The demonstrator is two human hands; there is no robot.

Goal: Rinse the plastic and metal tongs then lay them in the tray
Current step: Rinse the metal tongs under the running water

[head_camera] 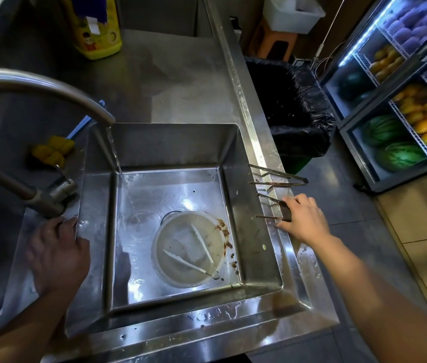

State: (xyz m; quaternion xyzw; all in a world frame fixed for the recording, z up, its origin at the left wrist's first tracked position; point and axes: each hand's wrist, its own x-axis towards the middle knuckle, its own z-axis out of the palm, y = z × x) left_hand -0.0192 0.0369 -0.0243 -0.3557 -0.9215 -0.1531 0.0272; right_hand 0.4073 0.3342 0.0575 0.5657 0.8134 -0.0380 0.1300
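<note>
White plastic tongs [198, 251] lie spread inside a translucent round bowl [173, 273] on the sink floor. Two metal tongs rest across the sink's right rim, tips over the basin: the far pair [276, 177] lies free, and my right hand [302, 218] has its fingers closed around the hinge end of the near pair [270, 208]. My left hand [59, 248] rests on the sink's left rim just below the faucet base, holding nothing. Water runs from the faucet spout [102, 113] into the sink's far left corner.
Steel sink basin [249, 231] with brown food scraps by the bowl. Yellow sponge [51, 151] on the left ledge, yellow bottle [97, 35] at the back. A black-lined bin [296, 106] stands right of the counter, beside a fridge [401, 106] of fruit.
</note>
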